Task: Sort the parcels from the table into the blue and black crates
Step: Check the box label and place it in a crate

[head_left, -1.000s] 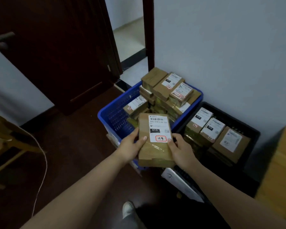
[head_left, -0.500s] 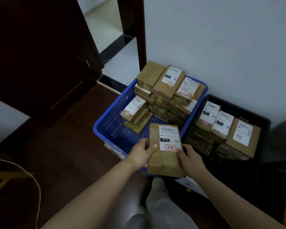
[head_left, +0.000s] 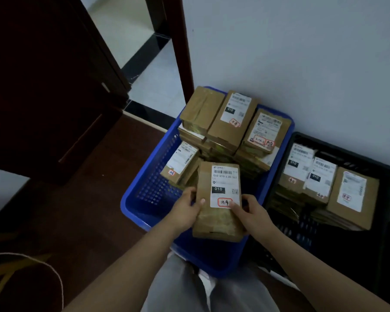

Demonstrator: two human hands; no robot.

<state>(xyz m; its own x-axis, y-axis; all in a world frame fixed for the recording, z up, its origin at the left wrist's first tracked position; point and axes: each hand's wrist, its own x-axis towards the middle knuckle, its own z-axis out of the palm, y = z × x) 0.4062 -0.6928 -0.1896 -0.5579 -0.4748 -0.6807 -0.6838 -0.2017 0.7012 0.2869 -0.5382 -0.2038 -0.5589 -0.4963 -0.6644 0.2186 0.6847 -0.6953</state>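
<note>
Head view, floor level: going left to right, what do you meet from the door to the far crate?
Dark wooden door → blue crate → left hand → held parcel → right hand → black crate.

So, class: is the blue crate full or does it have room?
Room remains. The blue crate has parcels stacked at its far end, but the near-left mesh floor shows bare.

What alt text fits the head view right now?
Both hands, left hand and right hand, hold a labelled brown parcel over the blue crate, which is piled with parcels. A black crate beside it holds more.
</note>
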